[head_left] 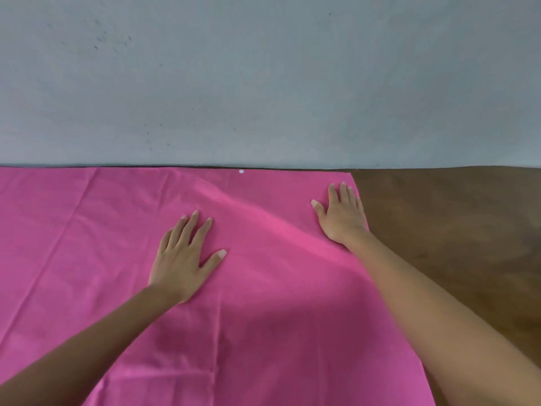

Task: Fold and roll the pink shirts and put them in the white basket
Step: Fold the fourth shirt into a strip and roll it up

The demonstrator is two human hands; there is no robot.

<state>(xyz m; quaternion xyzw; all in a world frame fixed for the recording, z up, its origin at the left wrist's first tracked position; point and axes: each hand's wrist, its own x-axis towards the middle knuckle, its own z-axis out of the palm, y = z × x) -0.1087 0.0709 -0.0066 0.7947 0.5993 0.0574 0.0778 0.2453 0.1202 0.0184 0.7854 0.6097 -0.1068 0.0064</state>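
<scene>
Both hands (184,259) (344,215) flat on pink shirt (263,288); brown table (453,215), grey wall (263,77) behind

No legible text — none anywhere.

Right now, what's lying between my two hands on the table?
Only pink shirt: the head view shows a bare stretch of fabric with a soft raised fold between the left hand and right hand, both flat on it.

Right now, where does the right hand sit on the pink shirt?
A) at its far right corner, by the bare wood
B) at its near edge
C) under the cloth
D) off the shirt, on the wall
A: the right hand lies flat, fingers straight, on the far right corner of the pink shirt, beside the bare brown table.
</scene>
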